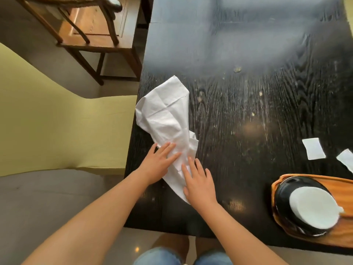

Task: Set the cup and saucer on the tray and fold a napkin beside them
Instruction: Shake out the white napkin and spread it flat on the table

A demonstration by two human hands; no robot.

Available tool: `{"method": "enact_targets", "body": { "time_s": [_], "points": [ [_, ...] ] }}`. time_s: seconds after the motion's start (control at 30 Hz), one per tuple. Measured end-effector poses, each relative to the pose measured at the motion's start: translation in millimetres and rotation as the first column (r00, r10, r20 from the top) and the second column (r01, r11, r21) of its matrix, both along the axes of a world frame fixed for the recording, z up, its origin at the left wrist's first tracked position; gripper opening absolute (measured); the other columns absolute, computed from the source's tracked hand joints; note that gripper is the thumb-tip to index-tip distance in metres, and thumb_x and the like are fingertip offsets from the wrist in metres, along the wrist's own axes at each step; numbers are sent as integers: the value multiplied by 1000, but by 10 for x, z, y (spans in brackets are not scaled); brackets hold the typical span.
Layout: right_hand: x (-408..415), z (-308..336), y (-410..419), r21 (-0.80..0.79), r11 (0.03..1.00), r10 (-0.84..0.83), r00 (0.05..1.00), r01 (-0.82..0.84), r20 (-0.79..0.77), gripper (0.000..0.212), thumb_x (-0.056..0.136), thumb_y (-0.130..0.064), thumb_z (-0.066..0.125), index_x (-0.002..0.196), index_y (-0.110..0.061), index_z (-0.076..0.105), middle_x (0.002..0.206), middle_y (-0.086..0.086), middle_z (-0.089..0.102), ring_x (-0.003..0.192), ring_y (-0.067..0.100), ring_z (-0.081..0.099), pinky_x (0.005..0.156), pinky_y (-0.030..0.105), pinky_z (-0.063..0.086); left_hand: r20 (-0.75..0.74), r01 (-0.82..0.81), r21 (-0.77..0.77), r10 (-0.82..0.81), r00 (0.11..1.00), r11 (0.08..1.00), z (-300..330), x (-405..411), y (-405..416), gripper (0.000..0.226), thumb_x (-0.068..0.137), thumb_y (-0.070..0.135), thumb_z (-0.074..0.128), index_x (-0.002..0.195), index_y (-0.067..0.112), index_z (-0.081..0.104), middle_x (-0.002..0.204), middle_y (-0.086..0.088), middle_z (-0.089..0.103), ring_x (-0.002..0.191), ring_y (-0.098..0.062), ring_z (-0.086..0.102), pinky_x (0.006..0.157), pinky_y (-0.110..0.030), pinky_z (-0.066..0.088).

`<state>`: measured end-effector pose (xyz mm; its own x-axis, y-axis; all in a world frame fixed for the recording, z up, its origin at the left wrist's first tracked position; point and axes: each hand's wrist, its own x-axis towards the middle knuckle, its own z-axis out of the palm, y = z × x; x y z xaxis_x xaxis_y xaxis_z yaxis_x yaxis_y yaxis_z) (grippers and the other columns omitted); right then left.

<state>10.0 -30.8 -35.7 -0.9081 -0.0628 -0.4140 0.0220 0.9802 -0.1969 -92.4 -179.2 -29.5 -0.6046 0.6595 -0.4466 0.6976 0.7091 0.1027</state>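
A crumpled white napkin (166, 113) lies stretched along the left part of the dark table (248, 104). My left hand (158, 163) presses flat on its near end with straight fingers. My right hand (198, 183) lies flat beside it, fingers straight, on the napkin's near corner. At the right edge an orange wooden tray (343, 190) holds a black saucer (282, 194) with a white cup (315, 207) on it.
Two small white paper pieces (314, 151) lie on the table beyond the tray. A wooden chair (91, 35) stands at the far left beside the table. A pale yellow seat (57, 119) sits left of the table edge.
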Motion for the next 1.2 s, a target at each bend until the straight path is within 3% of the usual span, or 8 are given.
{"method": "enact_targets", "body": {
  "time_s": [0.1, 0.2, 0.27, 0.4, 0.6, 0.8, 1.0, 1.2],
  "points": [
    [9, -54, 47, -80, 996, -37, 997, 32, -69, 52, 69, -17, 73, 118, -12, 57, 130, 13, 55, 120, 31, 52, 83, 42, 53, -119, 48, 177, -27, 993, 983, -56, -81, 62, 43, 69, 13, 75, 111, 18, 64, 118, -14, 61, 112, -32, 57, 96, -50, 43],
    [-44, 50, 100, -155, 982, -128, 986, 110, -110, 10, 74, -10, 70, 82, -13, 65, 82, 1, 64, 74, 18, 59, 54, 25, 47, -126, 118, 229, -91, 988, 966, -57, -175, 129, 12, 65, 10, 78, 72, 15, 70, 75, -2, 64, 71, -22, 60, 80, -38, 51],
    [-109, 136, 190, -218, 951, -242, 967, 221, -76, 12, 86, -17, 59, 76, -12, 63, 72, 1, 58, 65, 16, 52, 53, 25, 38, -64, 68, 269, -53, 997, 961, -21, -211, 169, 8, 72, 10, 73, 65, 13, 70, 66, -1, 61, 63, -21, 57, 72, -37, 51],
    [-225, 356, 436, -398, 819, -430, 902, 413, 51, 13, 90, -19, 52, 84, -13, 61, 79, -1, 58, 72, 12, 53, 62, 24, 42, 62, -112, 430, 94, 994, 896, 189, -221, 224, 17, 83, 17, 63, 74, 7, 73, 70, -6, 61, 66, -22, 55, 56, -36, 49],
    [-477, 882, 840, -532, 670, -545, 830, 518, 120, 12, 87, -14, 55, 83, -22, 63, 81, -12, 59, 78, 4, 55, 62, 15, 41, 278, -308, 570, 175, 945, 762, 733, -161, 342, 13, 86, 20, 65, 86, 9, 73, 78, -4, 67, 71, -12, 56, 65, -26, 48],
    [-846, 1918, 1109, -683, 655, -479, 877, 323, -44, 16, 82, -9, 61, 85, -23, 66, 84, -16, 62, 80, 2, 58, 67, 20, 49, 586, -566, 520, 215, 781, 640, 1491, -455, 411, 8, 86, 21, 64, 83, 25, 69, 82, 7, 68, 82, -10, 64, 77, -27, 52],
    [-961, 2870, 1032, -767, 637, -234, 929, -78, -288, 41, 73, 18, 43, 83, -17, 61, 82, -6, 65, 80, 6, 61, 70, 18, 46, 712, -539, 601, -90, 696, 590, 2353, -676, 615, 53, 87, 28, 50, 138, 33, 36, 145, 12, 40, 131, 0, 37, 104, -18, 32],
    [-1025, 3128, 1131, -665, 741, -325, 821, -87, -469, 45, 77, 10, 52, 100, -29, 56, 83, -2, 64, 76, 11, 61, 68, 25, 49, 394, -354, 775, 37, 918, 523, 2714, -617, 840, 8, 86, 9, 63, 93, 5, 66, 85, -17, 65, 78, -24, 61, 78, -46, 52]
  ]
}}
